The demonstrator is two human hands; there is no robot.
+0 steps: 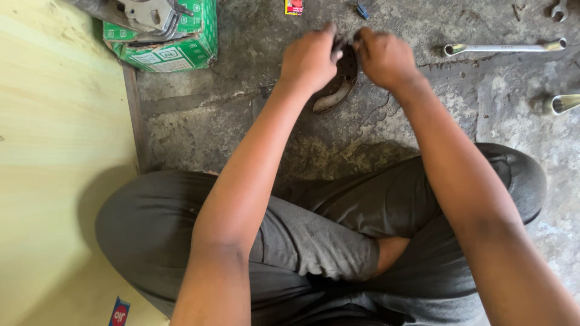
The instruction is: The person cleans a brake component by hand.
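A dark curved brake shoe is held above the concrete floor, in front of my crossed legs. My left hand grips its upper left part, fingers curled over the edge. Close beside it, my right hand grips the upper right end. Most of the shoe's top is hidden behind both hands; only the lower arc with its pale lining shows.
A green cardboard box with metal parts on top stands at the upper left, next to a yellow board. Spanners lie on the floor at the right. A small red packet lies at the top.
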